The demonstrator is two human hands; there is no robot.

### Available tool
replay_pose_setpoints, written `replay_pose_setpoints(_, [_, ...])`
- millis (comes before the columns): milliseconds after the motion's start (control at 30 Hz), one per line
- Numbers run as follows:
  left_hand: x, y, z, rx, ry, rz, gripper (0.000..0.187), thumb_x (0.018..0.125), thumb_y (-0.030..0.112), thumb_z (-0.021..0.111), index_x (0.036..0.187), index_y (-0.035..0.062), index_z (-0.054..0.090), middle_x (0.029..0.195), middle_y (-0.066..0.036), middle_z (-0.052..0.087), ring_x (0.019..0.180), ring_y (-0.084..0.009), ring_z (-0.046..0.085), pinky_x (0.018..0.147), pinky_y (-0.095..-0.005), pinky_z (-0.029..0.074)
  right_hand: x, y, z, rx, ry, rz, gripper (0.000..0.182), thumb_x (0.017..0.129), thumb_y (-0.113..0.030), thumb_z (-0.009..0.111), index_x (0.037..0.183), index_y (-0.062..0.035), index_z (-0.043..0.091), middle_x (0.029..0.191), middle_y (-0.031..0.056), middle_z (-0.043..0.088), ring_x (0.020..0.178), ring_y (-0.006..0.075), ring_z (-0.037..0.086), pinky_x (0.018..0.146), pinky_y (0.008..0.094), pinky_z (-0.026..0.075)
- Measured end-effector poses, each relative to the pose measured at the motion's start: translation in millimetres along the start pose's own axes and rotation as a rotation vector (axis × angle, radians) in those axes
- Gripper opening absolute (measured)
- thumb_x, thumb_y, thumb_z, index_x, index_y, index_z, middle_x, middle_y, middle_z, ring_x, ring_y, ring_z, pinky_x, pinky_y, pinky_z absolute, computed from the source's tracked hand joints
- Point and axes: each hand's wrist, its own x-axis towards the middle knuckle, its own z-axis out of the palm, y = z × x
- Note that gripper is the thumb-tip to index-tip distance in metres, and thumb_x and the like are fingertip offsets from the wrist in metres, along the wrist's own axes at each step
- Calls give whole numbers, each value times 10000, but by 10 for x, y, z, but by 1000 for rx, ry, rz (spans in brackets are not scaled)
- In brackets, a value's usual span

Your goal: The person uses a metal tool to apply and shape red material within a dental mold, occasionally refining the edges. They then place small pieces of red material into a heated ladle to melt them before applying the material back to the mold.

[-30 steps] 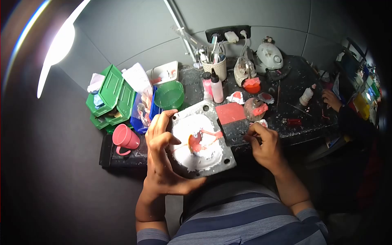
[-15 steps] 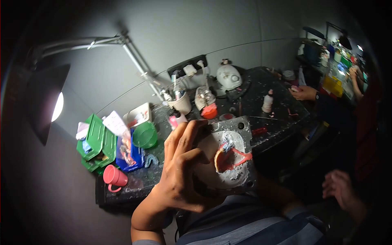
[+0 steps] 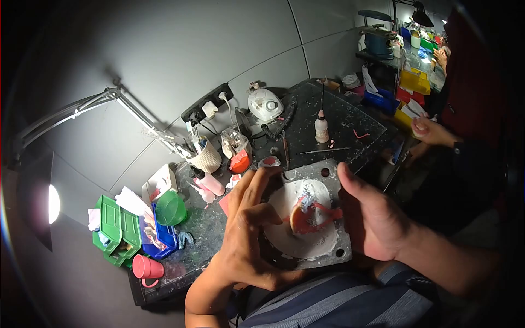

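— What room do we have around us?

— We sit at the near edge of the dark speckled worktable point(image 3: 350, 117), with the grey panelled wall point(image 3: 164, 60) behind it. The left end is crowded with green plastic bins point(image 3: 117, 229), a green translucent bowl point(image 3: 170, 208) and a pink mug point(image 3: 146, 268); the open stretch is the far right part, near the small white dropper bottle point(image 3: 321, 129). Another person's hand point(image 3: 429, 131) rests just off the right edge.

— And what are we gripping?

— We hold the square grey metal plate point(image 3: 333, 249), caked with white plaster, lifted above the table's near edge and tilted toward us. On it sits the red wax denture piece point(image 3: 309, 216).

— How do the hands sit?

— Our left hand point(image 3: 246, 235) clasps the plate's left side, fingers curled over the top edge, thumb underneath. Our right hand point(image 3: 372, 218) grasps the right edge, thumb pointing up along it, palm facing the plate.
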Motion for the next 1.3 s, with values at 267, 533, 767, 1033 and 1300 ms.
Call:
replay_pose_setpoints(267, [170,213,-128,338,-316,-85,999,597,400,972,1541,298,664,1662,-411,333,1531,-625,344,1234,-682,320,170,92,-74,27,46,128,698,1065,-700,637,1428,-104,642,1267,85,724,1111,206,741,1008,423,626])
replay_pose_setpoints(533, [282,325,136,454,-440,-12,1040,653,471,937,1628,442,578,1645,-462,281,1505,-657,346,1215,-732,324,-40,165,-285,-88,282,39,683,1098,-666,610,1464,-89,606,1286,66,682,1126,136,684,917,343,634])
replay_pose_setpoints(767, [466,294,418,387,-369,164,1128,674,525,914,1696,303,489,1572,-498,399,1490,-652,410,1244,-705,315,-344,-41,-522,52,279,-2,607,1130,-658,533,1387,-127,676,1161,45,755,1024,185,765,917,381,649])
replay_pose_setpoints(1033, [456,417,623,368,32,224,1051,833,593,829,1731,215,437,1656,-511,327,1561,-636,377,1279,-774,167,-553,-276,-626,88,28,-49,767,1174,-648,354,1702,-95,405,1608,164,572,1470,328,604,1204,526,535])
replay_pose_setpoints(1300, [-866,-267,924,284,465,-256,734,971,168,843,1540,-98,463,1538,-325,535,1439,-422,566,1215,-495,438,1164,1000,-753,-110,-233,-525,159,1080,-134,726,978,-98,609,937,62,643,915,171,615,916,362,489])
